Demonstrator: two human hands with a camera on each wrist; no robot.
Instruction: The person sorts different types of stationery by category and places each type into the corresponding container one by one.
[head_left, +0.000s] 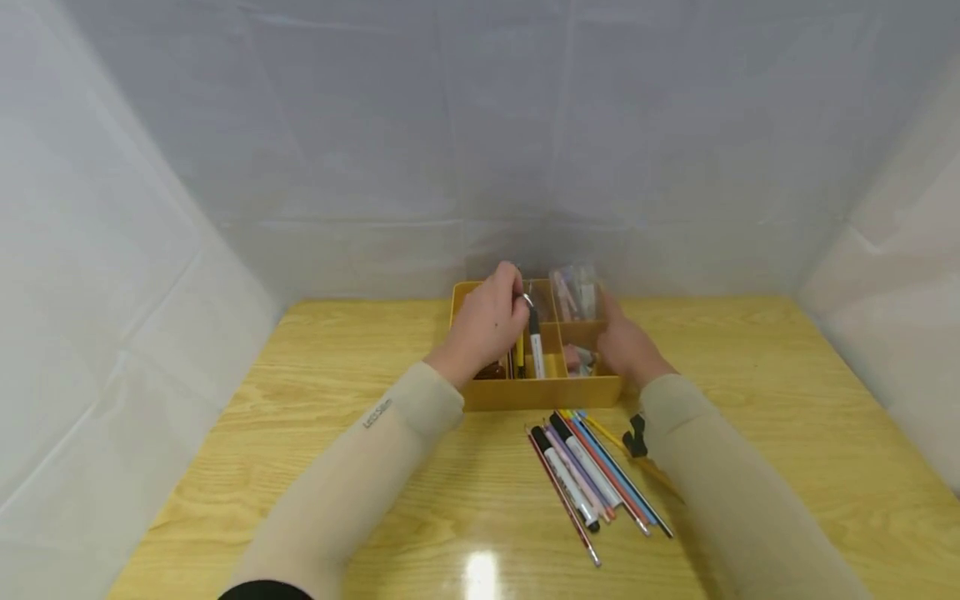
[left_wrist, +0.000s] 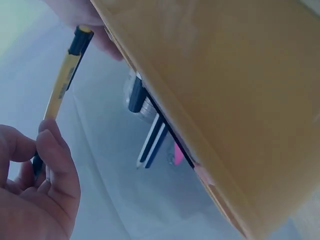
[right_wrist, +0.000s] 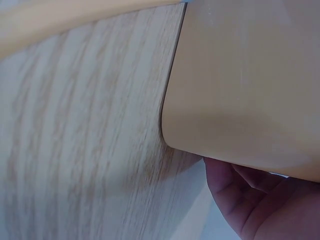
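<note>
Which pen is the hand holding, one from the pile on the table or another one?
Another one: the left hand pinches a yellow pen with a dark cap, held up over the yellow box. The pile of pens lies untouched on the table.

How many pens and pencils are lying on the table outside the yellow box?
About 7 pens and pencils, fanned side by side on the table before the yellow box; the right sleeve may hide more.

A row of pens and pencils (head_left: 592, 471) lies on the wooden counter (head_left: 750, 392), just in front of the tray's near wall. A black clip (head_left: 636, 436) sits beside them to the right. White sheeting (head_left: 480, 125) walls the counter.
</note>
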